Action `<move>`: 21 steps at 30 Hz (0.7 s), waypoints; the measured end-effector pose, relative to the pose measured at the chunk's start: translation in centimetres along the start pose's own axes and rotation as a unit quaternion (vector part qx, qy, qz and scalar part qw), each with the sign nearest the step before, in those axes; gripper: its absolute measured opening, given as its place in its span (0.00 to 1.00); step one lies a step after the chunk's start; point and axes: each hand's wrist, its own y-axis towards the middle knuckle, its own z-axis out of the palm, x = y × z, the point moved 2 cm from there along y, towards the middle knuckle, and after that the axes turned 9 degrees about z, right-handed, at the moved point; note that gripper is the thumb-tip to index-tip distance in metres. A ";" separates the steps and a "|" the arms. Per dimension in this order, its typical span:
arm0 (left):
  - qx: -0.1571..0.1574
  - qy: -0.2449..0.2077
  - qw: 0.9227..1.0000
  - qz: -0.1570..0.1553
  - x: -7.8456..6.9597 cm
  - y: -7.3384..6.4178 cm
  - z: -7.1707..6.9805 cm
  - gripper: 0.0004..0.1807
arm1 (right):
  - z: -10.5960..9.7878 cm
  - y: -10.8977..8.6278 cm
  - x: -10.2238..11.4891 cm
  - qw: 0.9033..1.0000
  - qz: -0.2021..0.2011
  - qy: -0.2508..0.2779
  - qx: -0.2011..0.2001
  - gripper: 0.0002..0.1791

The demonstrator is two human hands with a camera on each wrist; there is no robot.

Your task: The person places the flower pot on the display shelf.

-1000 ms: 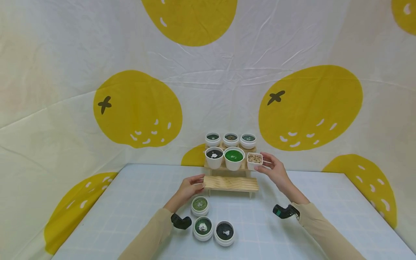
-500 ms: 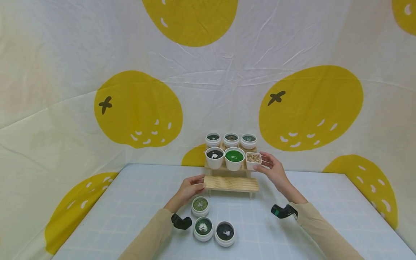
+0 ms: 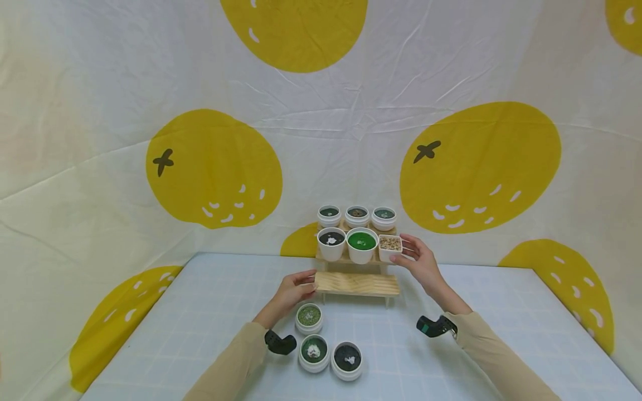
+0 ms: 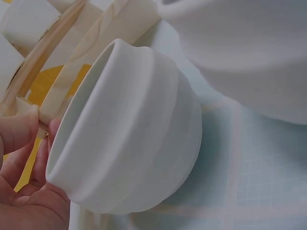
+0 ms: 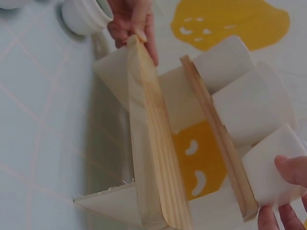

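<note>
My right hand [image 3: 420, 262] grips a square white pot [image 3: 389, 248] with speckled pebbly filling, at the right end of the middle shelf of a tiered wooden stand [image 3: 357, 283]. In the right wrist view, the thumb lies on the square pot's side [image 5: 276, 167] and the fingertips are near the shelf end. My left hand [image 3: 292, 291] pinches the left end of the stand's lowest shelf; the left wrist view shows thumb and fingers at the wood. Beside the square pot stand a white pot with bright green filling [image 3: 361, 245] and one with dark filling [image 3: 331, 244].
Three round white pots [image 3: 356, 215] stand on the top shelf. On the table before the stand sit a white pot with mottled green filling [image 3: 308, 318], another with green and white [image 3: 314, 353], and a dark one [image 3: 346, 361]. Behind hangs a lemon-print cloth [image 3: 341, 139].
My right hand has shifted the square pot slightly left along the middle shelf, closer to the bright green one. The left hand stays at the lowest shelf's end.
</note>
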 end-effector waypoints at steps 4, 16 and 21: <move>-0.002 -0.001 1.000 0.000 0.1 0.0 0.0 0.25 | 0.0 -0.1 0.0 1.000 0.002 0.001 -0.001 0.40; -0.003 -0.006 1.000 0.003 0.2 0.1 0.1 0.25 | -0.6 -1.1 -0.5 1.000 -0.010 0.010 -0.021 0.41; -0.003 -0.002 1.000 0.002 0.1 0.1 0.1 0.25 | -1.1 -1.8 -0.9 0.998 -0.023 0.008 -0.060 0.37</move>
